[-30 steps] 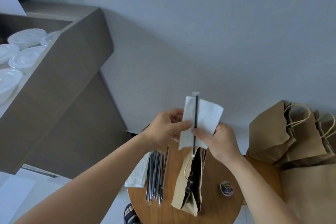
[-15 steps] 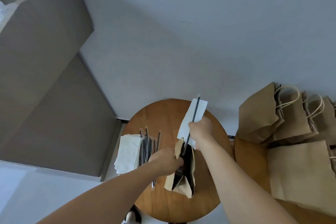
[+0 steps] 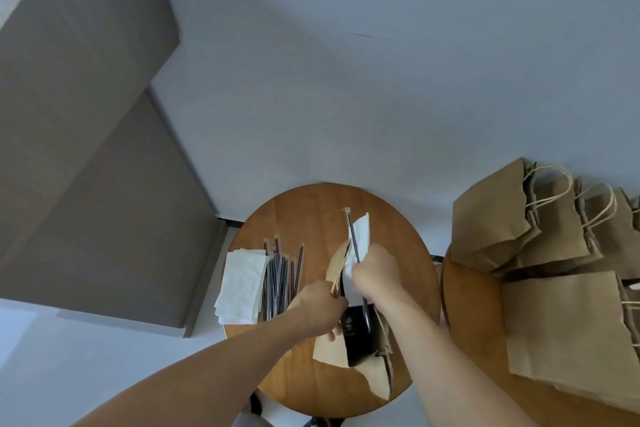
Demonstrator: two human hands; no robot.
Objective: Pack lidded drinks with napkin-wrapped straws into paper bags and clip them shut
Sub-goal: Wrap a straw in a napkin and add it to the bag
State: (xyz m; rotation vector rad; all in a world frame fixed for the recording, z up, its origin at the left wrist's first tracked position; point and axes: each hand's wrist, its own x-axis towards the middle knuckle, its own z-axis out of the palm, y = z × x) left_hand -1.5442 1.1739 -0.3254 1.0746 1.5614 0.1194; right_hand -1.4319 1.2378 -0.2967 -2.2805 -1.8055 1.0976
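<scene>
Brown paper bag (image 3: 327, 352) stands open on the round bench (image 3: 311, 211), near middle. The left hand (image 3: 317, 305) curls its fingers on the bag's left rim. The right hand (image 3: 375, 274) clenches its fingers round the napkin (image 3: 362, 236) and straw (image 3: 352, 236) at the bag's mouth.

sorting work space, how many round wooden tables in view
2. One round wooden table, centre, holds the napkin stack, wrapped straws and open paper bag; the second table, right of it and partly cut off, holds more paper bags. Others may lie outside the view.
</scene>
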